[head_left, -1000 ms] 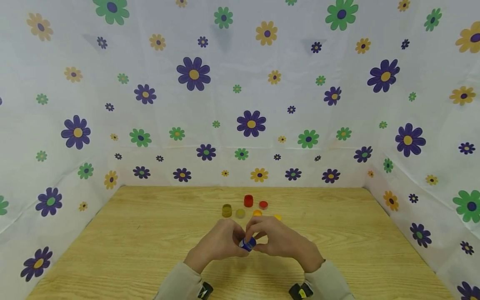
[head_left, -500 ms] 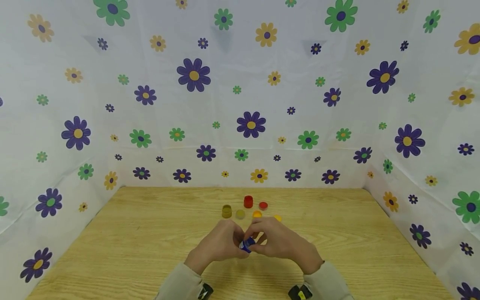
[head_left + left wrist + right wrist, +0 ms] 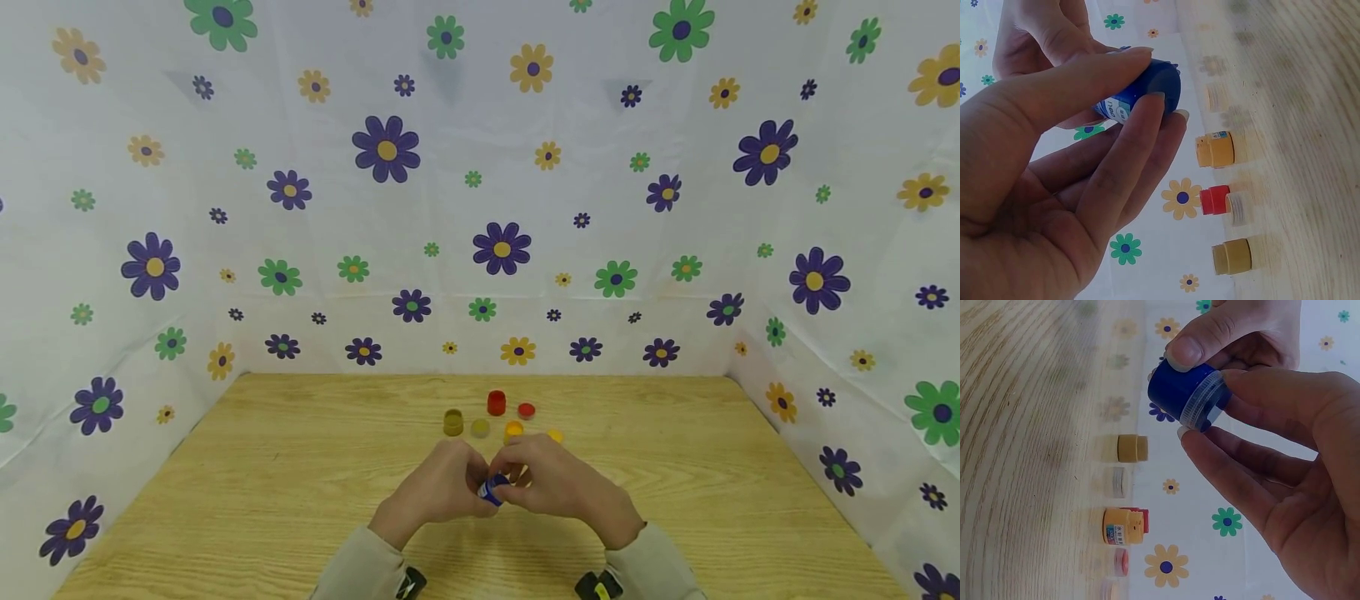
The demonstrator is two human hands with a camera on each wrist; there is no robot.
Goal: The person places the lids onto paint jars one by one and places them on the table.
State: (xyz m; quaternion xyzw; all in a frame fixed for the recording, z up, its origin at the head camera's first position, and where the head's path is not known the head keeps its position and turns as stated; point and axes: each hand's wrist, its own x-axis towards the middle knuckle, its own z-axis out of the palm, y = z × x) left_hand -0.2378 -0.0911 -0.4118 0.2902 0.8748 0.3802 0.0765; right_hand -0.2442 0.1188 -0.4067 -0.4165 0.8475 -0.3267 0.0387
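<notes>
Gripping the blue pot [image 3: 1171, 387] by its body, the left hand [image 3: 442, 483] holds it tilted above the counter [image 3: 300, 500], at 6 o'clock in the head view; the right hand [image 3: 553, 479] pinches the clear cap [image 3: 1199, 403] at its ridged rim. From there the red pot [image 3: 497, 405] stands at 12 o'clock, the olive pot [image 3: 453, 426] at 11. Working the cap seems the step: best turn it evenly by the ridges, without squeezing, and tip the pot more upright against spills.
</notes>
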